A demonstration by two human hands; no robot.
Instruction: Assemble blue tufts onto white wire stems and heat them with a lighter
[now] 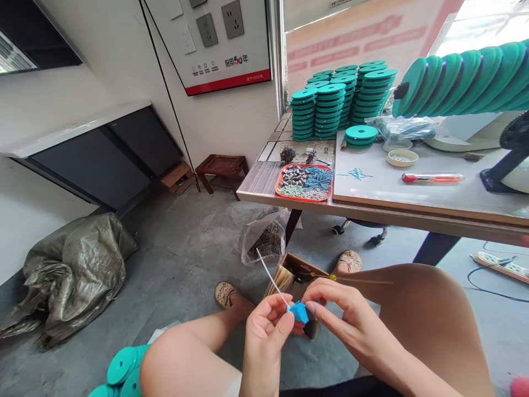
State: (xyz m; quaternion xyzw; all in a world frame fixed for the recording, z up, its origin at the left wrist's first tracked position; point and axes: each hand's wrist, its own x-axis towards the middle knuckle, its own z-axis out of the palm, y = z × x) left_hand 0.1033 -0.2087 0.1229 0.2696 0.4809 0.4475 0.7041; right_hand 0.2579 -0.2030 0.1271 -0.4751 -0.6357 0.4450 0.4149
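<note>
Blue piece [298,312] half-hidden between fingertips [285,325]

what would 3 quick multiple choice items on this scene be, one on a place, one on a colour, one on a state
1. Where is the red tray?
A. on the table near its edge
B. on the floor
C. on the stool

2. What colour is the small piece pinched between the hands?
A. yellow
B. blue
C. black

3. How does the left hand stand?
A. flat and open
B. fingers closed on the small piece
C. resting on the table

Answers: 1 A, the tray sits on the table by its front edge. 2 B, it shows bright blue. 3 B, thumb and fingers pinch it, with the right hand touching too.
</note>
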